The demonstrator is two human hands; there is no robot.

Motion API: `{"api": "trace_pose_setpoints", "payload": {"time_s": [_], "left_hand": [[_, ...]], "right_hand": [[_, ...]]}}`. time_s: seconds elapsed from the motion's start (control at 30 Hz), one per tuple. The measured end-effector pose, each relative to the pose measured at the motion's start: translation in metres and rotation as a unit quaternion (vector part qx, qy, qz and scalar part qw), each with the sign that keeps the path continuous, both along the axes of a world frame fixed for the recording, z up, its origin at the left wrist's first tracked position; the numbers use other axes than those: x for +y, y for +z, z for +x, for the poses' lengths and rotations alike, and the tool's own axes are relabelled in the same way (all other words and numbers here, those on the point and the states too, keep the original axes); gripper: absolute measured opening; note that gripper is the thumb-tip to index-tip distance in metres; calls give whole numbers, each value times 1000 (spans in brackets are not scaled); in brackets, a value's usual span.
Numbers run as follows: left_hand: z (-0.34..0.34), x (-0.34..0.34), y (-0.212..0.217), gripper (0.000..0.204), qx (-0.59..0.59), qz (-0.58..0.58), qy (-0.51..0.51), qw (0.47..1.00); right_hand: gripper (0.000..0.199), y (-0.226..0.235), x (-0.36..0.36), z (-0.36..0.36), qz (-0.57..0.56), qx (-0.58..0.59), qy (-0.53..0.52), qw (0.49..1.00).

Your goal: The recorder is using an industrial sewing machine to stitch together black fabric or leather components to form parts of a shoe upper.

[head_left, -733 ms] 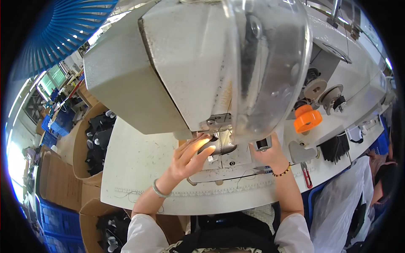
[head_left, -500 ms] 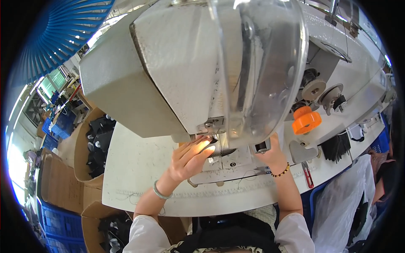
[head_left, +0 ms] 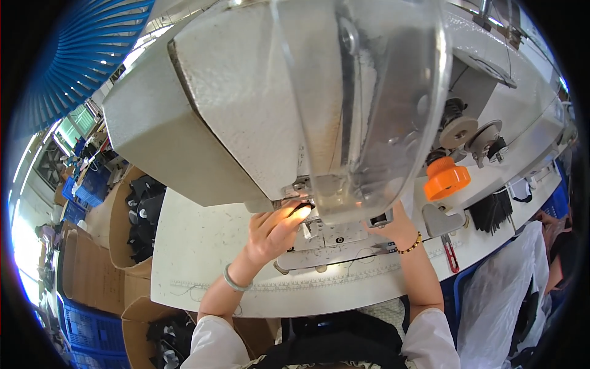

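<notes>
White sewing machine (head_left: 246, 92), hands (head_left: 268, 237) (head_left: 398, 230), printed ruler scale (head_left: 307, 283)

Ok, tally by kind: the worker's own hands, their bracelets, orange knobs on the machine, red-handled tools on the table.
Hands: 2 (left hand, right hand)
Bracelets: 2 (pale bangle, beaded band)
Orange knob: 1
Red-handled tool: 1
Total: 6

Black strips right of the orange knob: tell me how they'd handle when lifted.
The black strips probably bend easily and weigh little, being thin and narrow. They may fan apart, since their lower ends lie splayed.
</notes>
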State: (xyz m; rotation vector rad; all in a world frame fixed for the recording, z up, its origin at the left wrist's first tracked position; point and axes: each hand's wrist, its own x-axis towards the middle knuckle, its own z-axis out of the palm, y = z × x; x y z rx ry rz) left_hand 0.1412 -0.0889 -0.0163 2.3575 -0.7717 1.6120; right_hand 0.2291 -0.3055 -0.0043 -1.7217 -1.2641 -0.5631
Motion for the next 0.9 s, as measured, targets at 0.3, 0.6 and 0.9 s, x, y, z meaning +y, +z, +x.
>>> {"api": "trace_pose_setpoints", "payload": {"time_s": [0.3, 0.6, 0.9], "left_hand": [[2, 11, -11, 40, 18, 1, 11, 1000], [5, 5, -8, 42, 0, -28, 9, 1000], [10, 8, -9, 28, 49, -111, -19, 992]], "right_hand": [[22, 22, 2, -5, 18, -33, 23, 999], [20, 6, 3, 0, 15, 3, 47, 999], [25, 10, 9, -5, 57, 65, 37, 996]]}}
